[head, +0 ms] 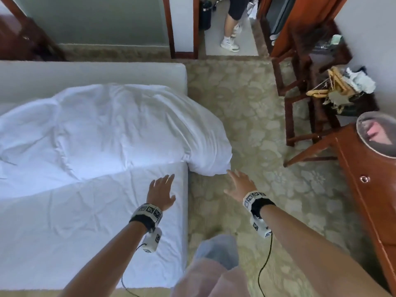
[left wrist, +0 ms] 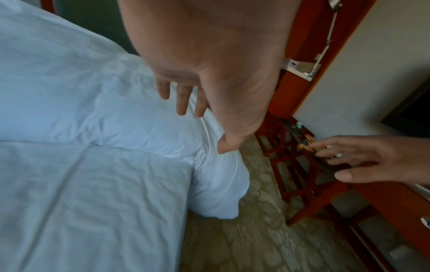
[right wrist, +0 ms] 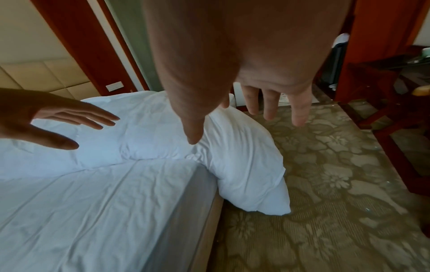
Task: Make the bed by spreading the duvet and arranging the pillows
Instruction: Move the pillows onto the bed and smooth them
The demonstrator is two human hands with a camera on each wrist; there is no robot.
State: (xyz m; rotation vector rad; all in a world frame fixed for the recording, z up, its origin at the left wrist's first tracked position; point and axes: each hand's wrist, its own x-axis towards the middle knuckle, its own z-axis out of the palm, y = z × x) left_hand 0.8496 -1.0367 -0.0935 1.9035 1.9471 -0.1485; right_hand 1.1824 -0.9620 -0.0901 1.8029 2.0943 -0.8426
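A white duvet (head: 111, 127) lies bunched across the middle of the bed (head: 75, 221), and one corner (head: 210, 166) hangs off the right edge down to the carpet. My left hand (head: 161, 190) hovers open over the bare sheet near the bed's right edge, just short of the duvet. My right hand (head: 240, 185) is open above the carpet, fingertips close to the hanging corner. The wrist views show the duvet corner (left wrist: 218, 198) (right wrist: 253, 184) below spread fingers (left wrist: 181, 103) (right wrist: 270, 104). No pillow is in view.
A wooden luggage stand (head: 304, 99) with a bin of hangers, and a wooden desk (head: 368, 189), line the right wall. Patterned carpet (head: 246, 116) lies between them and the bed. Another person's legs (head: 232, 24) stand in the doorway at the back.
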